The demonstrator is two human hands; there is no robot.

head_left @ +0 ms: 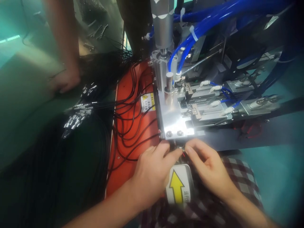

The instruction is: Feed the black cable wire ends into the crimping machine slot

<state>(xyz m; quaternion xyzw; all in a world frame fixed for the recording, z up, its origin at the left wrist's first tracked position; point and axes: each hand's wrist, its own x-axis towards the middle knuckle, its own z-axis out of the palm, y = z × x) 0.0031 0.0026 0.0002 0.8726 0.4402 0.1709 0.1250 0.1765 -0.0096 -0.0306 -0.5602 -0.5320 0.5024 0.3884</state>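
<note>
My left hand [152,167] is at the front end of the machine's metal block [172,117], fingers bent together. Its thumb reaches toward a tiny metallic piece [182,149] with a short red strand beside it. On the other side of this piece, my right hand [207,167] has thumb and forefinger pinched together. What each hand grips is too small and partly hidden by the fingers. Below lies a white label with a yellow arrow [177,186]. Black cables [133,142] run over the orange-red machine surface [125,95] to the block's left side.
Bundled cables with silver ends [78,117] lie on the left table. Another person's hand [66,79] rests near them, smeared by motion. Metal tools [102,31] lie farther back. Blue air hoses [209,19] and pneumatic cylinders [209,114] fill the right side.
</note>
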